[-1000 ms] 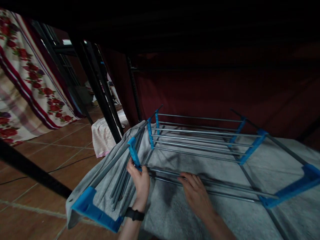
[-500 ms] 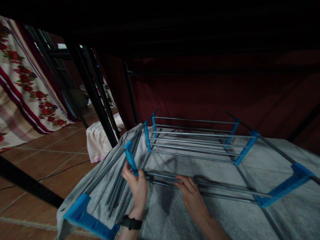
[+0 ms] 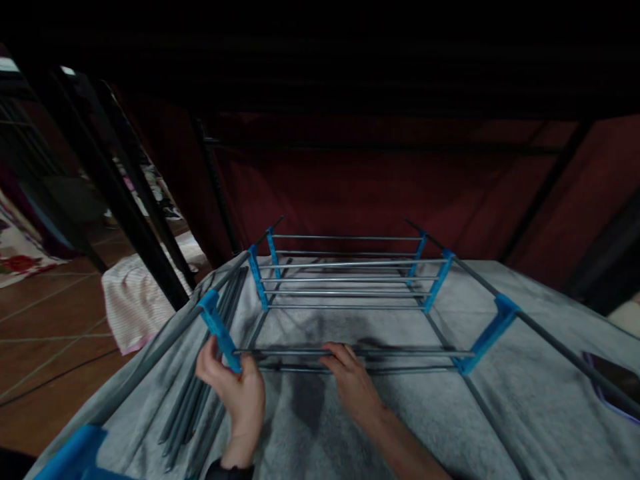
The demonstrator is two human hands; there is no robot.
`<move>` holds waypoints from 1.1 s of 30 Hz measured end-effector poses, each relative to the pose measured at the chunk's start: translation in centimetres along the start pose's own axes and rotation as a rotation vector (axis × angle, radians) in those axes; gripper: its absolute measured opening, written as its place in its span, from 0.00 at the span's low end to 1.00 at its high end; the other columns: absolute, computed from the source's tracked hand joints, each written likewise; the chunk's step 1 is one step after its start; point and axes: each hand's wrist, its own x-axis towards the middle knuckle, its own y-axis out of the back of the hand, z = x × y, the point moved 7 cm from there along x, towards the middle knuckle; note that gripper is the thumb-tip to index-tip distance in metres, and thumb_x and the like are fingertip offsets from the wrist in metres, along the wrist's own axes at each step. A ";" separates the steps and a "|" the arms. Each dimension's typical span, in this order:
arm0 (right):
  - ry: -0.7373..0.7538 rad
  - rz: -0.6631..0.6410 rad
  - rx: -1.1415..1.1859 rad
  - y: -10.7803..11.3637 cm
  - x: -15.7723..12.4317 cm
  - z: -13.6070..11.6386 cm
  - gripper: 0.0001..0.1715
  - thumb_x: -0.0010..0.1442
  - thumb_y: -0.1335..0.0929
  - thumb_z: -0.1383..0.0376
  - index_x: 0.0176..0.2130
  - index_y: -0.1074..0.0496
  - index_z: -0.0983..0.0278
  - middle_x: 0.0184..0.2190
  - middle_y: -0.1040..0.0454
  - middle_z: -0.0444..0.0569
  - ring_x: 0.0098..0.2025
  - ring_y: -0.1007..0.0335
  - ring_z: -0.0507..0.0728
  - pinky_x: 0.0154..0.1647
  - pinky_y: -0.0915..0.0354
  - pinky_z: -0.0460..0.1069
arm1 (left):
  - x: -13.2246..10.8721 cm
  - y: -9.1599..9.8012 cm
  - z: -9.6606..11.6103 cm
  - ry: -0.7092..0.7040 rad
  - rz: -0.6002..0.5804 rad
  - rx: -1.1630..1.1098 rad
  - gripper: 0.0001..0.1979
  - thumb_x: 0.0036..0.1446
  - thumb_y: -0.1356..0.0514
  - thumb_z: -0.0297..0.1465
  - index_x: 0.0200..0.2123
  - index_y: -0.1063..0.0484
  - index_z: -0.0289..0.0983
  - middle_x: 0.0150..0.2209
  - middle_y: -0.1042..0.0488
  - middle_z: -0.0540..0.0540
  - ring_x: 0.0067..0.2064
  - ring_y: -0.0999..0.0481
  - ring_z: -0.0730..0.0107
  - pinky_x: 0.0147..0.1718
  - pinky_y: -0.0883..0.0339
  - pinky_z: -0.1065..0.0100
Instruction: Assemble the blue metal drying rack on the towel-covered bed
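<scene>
Rod (image 3: 405, 351) at left hand (image 3: 239, 392), right hand (image 3: 354, 383)

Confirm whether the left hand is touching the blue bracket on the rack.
Touching. The head view shows the left hand pinching the lower end of the blue bracket between thumb and fingers, with no gap visible.

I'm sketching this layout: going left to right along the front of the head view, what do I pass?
Pink-and-white striped cloth on the floor → left hand gripping the near-left blue plastic bracket → right hand on a grey metal rod → near-right blue plastic bracket.
</scene>
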 end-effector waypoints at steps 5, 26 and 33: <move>-0.005 0.012 -0.040 0.6 0.2 0.6 0.28 0.58 0.40 0.81 0.50 0.27 0.59 0.52 0.29 0.50 0.53 0.33 0.57 0.53 0.30 0.54 | -0.8 -0.9 2.1 -0.141 -0.091 0.001 0.28 0.56 0.44 0.27 0.61 0.40 0.32 0.59 0.42 0.34 0.63 0.44 0.52 0.63 0.50 0.48; -0.079 0.078 -0.197 5.6 -1.9 6.6 0.24 0.60 0.42 0.77 0.46 0.27 0.58 0.49 0.26 0.49 0.51 0.30 0.57 0.52 0.30 0.56 | -0.5 -5.9 0.4 -0.156 -0.277 -0.102 0.17 0.61 0.50 0.24 0.51 0.31 0.39 0.53 0.34 0.41 0.57 0.34 0.61 0.57 0.38 0.56; -0.148 0.118 -0.210 7.3 -2.0 8.4 0.20 0.61 0.42 0.72 0.45 0.27 0.58 0.48 0.26 0.50 0.51 0.29 0.58 0.51 0.30 0.57 | 0.3 -6.8 -0.1 -0.010 -0.218 -0.206 0.17 0.61 0.50 0.25 0.51 0.31 0.39 0.53 0.34 0.40 0.56 0.34 0.61 0.55 0.37 0.57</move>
